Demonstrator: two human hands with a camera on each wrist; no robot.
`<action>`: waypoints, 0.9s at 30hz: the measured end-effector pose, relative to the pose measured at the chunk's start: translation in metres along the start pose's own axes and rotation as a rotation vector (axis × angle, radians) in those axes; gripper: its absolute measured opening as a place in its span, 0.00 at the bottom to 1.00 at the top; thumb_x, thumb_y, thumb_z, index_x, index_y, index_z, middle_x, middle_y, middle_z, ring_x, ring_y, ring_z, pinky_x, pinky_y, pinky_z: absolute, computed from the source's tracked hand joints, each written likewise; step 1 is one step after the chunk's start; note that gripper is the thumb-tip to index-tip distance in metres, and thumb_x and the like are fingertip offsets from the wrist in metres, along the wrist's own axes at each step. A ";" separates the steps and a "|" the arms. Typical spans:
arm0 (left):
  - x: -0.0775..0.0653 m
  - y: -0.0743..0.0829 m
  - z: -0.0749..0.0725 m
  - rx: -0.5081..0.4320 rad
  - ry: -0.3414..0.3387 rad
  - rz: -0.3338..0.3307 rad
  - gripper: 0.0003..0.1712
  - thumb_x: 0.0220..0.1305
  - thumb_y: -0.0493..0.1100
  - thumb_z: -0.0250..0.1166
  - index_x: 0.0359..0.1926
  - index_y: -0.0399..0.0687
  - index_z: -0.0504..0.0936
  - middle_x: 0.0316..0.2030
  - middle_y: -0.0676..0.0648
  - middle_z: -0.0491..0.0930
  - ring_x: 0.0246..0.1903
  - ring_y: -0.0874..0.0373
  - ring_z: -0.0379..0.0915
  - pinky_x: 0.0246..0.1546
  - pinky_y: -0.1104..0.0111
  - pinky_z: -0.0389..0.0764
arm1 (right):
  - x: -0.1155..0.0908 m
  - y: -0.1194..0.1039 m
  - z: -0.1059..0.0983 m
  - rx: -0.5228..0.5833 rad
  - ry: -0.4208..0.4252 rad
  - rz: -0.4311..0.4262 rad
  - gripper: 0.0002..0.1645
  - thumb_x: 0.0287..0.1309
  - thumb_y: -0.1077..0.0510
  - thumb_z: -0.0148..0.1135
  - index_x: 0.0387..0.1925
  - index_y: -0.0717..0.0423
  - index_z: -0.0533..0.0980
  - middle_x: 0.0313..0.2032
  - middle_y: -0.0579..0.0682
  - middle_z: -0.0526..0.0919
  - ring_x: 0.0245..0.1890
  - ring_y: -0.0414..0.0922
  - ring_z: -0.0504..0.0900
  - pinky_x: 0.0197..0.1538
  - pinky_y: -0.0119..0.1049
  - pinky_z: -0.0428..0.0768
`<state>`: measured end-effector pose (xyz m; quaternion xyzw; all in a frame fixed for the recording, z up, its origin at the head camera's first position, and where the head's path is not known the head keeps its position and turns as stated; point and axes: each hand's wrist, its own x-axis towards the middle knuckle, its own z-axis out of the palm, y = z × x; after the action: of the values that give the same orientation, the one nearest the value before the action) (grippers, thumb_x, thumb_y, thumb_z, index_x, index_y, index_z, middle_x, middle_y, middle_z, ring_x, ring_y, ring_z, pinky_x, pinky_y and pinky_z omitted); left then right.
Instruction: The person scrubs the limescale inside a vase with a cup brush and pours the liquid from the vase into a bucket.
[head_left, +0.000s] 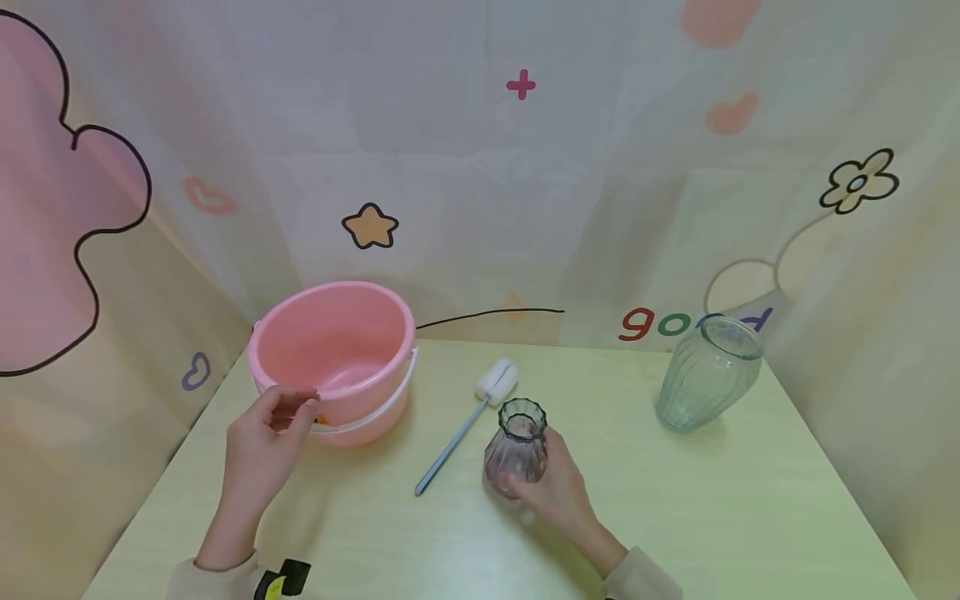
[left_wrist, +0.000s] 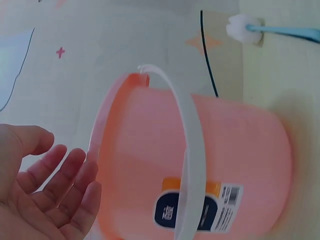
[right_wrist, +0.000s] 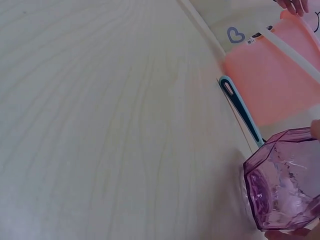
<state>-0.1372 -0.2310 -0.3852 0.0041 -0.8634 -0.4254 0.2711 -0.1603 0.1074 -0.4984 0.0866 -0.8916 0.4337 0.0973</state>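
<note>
Right hand (head_left: 561,485) grips vase (head_left: 517,454); left hand (head_left: 264,437) maybe touches bucket (head_left: 384,395)

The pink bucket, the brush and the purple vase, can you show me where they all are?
Pink bucket (head_left: 337,360): head view, on its inside wall.
Brush (head_left: 467,425): head view, on its thin blue handle.
Purple vase (head_left: 517,452): head view, on its see-through body, below the neck.

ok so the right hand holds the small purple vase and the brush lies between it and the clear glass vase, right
Not quite: the brush lies between the small purple vase and the pink bucket, as the head view shows. The right hand does hold that vase.
</note>
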 end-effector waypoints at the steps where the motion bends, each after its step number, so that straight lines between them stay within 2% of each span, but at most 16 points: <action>1: 0.001 -0.001 -0.003 0.009 0.012 -0.017 0.07 0.58 0.43 0.61 0.38 0.49 0.79 0.31 0.51 0.79 0.30 0.62 0.72 0.28 0.79 0.72 | 0.002 0.000 -0.001 -0.001 0.002 -0.010 0.50 0.35 0.48 0.73 0.59 0.58 0.58 0.53 0.55 0.71 0.51 0.51 0.71 0.51 0.49 0.72; 8: 0.013 -0.014 -0.021 0.073 0.071 -0.170 0.13 0.59 0.47 0.59 0.41 0.46 0.79 0.36 0.46 0.79 0.32 0.66 0.71 0.29 0.80 0.70 | 0.017 -0.005 -0.009 -0.059 0.025 -0.109 0.48 0.35 0.49 0.72 0.59 0.57 0.60 0.52 0.55 0.71 0.52 0.50 0.70 0.49 0.51 0.73; 13: 0.023 -0.024 -0.033 0.119 0.067 -0.295 0.17 0.61 0.51 0.56 0.45 0.45 0.78 0.39 0.45 0.78 0.36 0.59 0.69 0.28 0.77 0.70 | 0.035 -0.016 -0.017 -0.148 0.019 -0.186 0.49 0.34 0.45 0.71 0.58 0.57 0.61 0.51 0.55 0.71 0.50 0.50 0.71 0.47 0.53 0.73; 16: 0.030 -0.029 -0.040 0.109 0.050 -0.365 0.20 0.61 0.53 0.55 0.47 0.45 0.76 0.41 0.44 0.76 0.34 0.62 0.69 0.27 0.77 0.71 | 0.046 -0.021 -0.022 -0.192 0.013 -0.232 0.48 0.35 0.43 0.70 0.58 0.57 0.61 0.52 0.55 0.71 0.49 0.51 0.70 0.46 0.53 0.73; 21: 0.043 -0.039 -0.050 0.019 -0.003 -0.427 0.25 0.62 0.54 0.54 0.53 0.42 0.71 0.43 0.43 0.74 0.29 0.70 0.72 0.29 0.79 0.74 | 0.067 -0.024 -0.027 -0.237 0.016 -0.314 0.47 0.36 0.43 0.70 0.58 0.54 0.61 0.52 0.54 0.70 0.48 0.51 0.70 0.45 0.52 0.74; 27: 0.062 -0.051 -0.058 -0.193 -0.067 -0.481 0.27 0.59 0.53 0.58 0.53 0.39 0.69 0.37 0.56 0.73 0.32 0.67 0.75 0.33 0.74 0.76 | 0.090 -0.027 -0.034 -0.279 0.032 -0.388 0.47 0.36 0.45 0.70 0.59 0.50 0.60 0.50 0.54 0.71 0.46 0.51 0.70 0.43 0.51 0.74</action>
<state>-0.1736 -0.3205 -0.3652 0.1693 -0.8014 -0.5581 0.1326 -0.2374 0.1118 -0.4354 0.2351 -0.9078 0.2810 0.2040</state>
